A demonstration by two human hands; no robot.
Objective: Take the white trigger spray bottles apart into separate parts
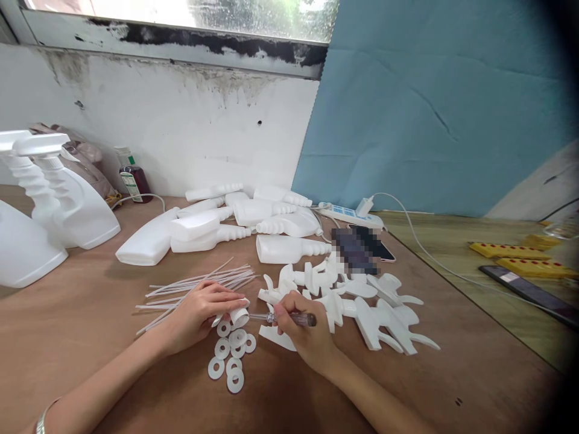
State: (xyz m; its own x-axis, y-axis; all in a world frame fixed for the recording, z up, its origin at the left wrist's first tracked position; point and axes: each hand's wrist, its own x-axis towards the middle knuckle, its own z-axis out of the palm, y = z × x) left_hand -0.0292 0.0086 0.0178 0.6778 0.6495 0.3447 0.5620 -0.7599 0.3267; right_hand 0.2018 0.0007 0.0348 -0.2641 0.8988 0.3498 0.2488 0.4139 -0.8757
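Note:
My left hand (198, 314) is closed around a white trigger sprayer head (239, 316), its round collar facing right. In my right hand (309, 331) is a screwdriver (303, 319) with a clear and dark handle. The screwdriver's thin shaft points left, and its tip meets the collar's opening; how far in it reaches I cannot tell. Several flat white washers (235, 380) lie in a loose cluster just below my left hand. Behind that hand, thin white dip tubes (217, 278) are spread out. More white trigger sprayer heads (368, 319) are heaped beyond and right of my right hand.
Empty white bottles (289, 248) lie piled toward the wall. Assembled spray bottles (85, 205) stand at left, near a brown glass bottle (134, 181). Phones (355, 250), a power strip (350, 215) and a white cable (416, 238) are at back right.

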